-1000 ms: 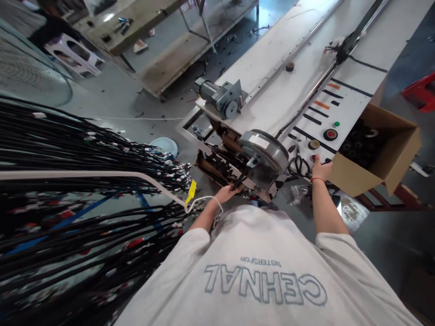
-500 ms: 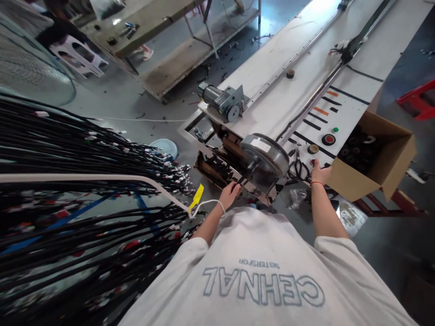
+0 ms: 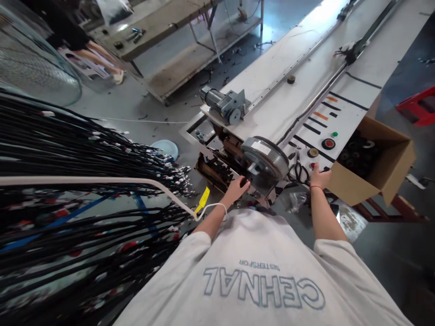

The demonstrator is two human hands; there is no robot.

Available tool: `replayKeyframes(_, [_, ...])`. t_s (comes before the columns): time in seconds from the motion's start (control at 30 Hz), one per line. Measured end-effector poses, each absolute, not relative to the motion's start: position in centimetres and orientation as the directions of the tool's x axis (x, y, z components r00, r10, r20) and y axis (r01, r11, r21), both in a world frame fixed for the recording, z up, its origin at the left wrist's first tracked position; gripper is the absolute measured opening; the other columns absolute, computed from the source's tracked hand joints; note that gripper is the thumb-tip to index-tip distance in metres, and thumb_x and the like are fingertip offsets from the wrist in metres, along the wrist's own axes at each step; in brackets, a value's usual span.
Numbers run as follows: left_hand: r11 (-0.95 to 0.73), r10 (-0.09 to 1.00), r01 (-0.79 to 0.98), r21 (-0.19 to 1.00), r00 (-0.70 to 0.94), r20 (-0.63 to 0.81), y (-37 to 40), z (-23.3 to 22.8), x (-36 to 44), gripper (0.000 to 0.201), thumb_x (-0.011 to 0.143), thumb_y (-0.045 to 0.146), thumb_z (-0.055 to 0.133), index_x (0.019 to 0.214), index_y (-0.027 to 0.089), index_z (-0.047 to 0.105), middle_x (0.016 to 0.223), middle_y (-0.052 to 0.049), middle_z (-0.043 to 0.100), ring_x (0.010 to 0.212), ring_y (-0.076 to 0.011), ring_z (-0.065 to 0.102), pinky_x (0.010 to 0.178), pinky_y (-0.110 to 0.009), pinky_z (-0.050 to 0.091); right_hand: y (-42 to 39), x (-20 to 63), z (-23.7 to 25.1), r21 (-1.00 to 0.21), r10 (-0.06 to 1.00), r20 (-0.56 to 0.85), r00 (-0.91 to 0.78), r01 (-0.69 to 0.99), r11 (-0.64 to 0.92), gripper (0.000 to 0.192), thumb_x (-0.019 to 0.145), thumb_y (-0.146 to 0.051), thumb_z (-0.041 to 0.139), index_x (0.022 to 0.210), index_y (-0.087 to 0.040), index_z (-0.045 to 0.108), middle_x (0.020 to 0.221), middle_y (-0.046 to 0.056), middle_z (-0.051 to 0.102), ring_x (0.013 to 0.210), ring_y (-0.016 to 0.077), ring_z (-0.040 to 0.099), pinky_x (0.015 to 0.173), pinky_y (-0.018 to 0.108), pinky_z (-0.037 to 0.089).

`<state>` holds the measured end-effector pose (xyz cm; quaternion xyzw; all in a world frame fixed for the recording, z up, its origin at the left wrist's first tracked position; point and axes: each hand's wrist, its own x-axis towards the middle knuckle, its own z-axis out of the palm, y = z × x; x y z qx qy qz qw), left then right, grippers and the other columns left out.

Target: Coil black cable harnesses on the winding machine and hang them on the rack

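Here, a black handle beside the round grey drum is gripped by the closed left hand, while the white surface edge is pressed by the right hand, fingers loosely bent, nothing held

Premises: a factory floor or assembly workshop for wiring. A rack at the left carries many long black cables ending in small plugs. A long white counter bears a metal rail, an electric motor, a round grey drum and a control panel with coloured push buttons. A cardboard box of black tape rolls stands beside it. Grey concrete floor strewn with wire scraps; plain metal work tables behind; a large fan grille at far left.
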<state>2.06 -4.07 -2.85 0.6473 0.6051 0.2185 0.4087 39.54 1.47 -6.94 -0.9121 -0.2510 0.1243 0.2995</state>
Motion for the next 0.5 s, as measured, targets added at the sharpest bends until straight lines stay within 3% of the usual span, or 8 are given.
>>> replayKeyframes(0.13, [0.121, 0.926, 0.675, 0.728, 0.188, -0.328, -5.7, -5.5, 0.2, 0.023, 0.084, 0.039, 0.060, 0.076, 0.017, 0.061, 0.066, -0.001, 0.061, 0.064, -0.0156, 0.056, 0.064, -0.025, 0.042, 1.5, 39.2, -6.6, -0.594, 0.488, -0.079, 0.869, 0.351, -0.723, 0.068, 0.085, -0.063, 0.057, 0.127, -0.010, 0.047, 0.130, 0.026, 0.055, 0.122, 0.0394, 0.054, 0.103, 0.053, 0.041])
replayKeyframes(0.27, [0.258, 0.890, 0.560, 0.787, 0.178, -0.419, -7.2, -7.1, -1.6, 0.031, 0.079, 0.046, 0.064, 0.079, 0.015, 0.064, 0.064, 0.000, 0.060, 0.065, -0.0155, 0.055, 0.064, -0.025, 0.043, 1.5, 39.0, -5.9, -0.633, 0.485, -0.087, 0.870, 0.328, -0.701, 0.074, 0.079, -0.064, 0.065, 0.126, -0.010, 0.048, 0.130, 0.026, 0.056, 0.123, 0.0385, 0.053, 0.105, 0.049, 0.040])
replayKeyframes(0.4, [0.235, 0.850, 0.544, 0.806, 0.287, -0.442, -8.3, -6.3, -2.8, 0.035, 0.077, 0.051, 0.064, 0.078, 0.016, 0.065, 0.066, -0.001, 0.062, 0.068, -0.0170, 0.056, 0.065, -0.026, 0.044, 1.4, 38.9, -5.6, -0.626, 0.492, -0.105, 0.864, 0.326, -0.708, 0.076, 0.076, -0.060, 0.070, 0.129, -0.010, 0.047, 0.134, 0.024, 0.055, 0.126, 0.0362, 0.051, 0.107, 0.046, 0.039])
replayKeyframes(0.5, [0.194, 0.830, 0.608, 0.770, 0.316, -0.459, -9.3, -5.2, -3.3, 0.034, 0.079, 0.050, 0.061, 0.076, 0.017, 0.065, 0.066, -0.001, 0.062, 0.066, -0.0171, 0.055, 0.065, -0.026, 0.042, 1.3, 39.0, -5.6, -0.632, 0.496, -0.091, 0.863, 0.335, -0.699, 0.067, 0.085, -0.060, 0.060, 0.128, -0.010, 0.048, 0.133, 0.024, 0.056, 0.126, 0.0349, 0.052, 0.107, 0.045, 0.039])
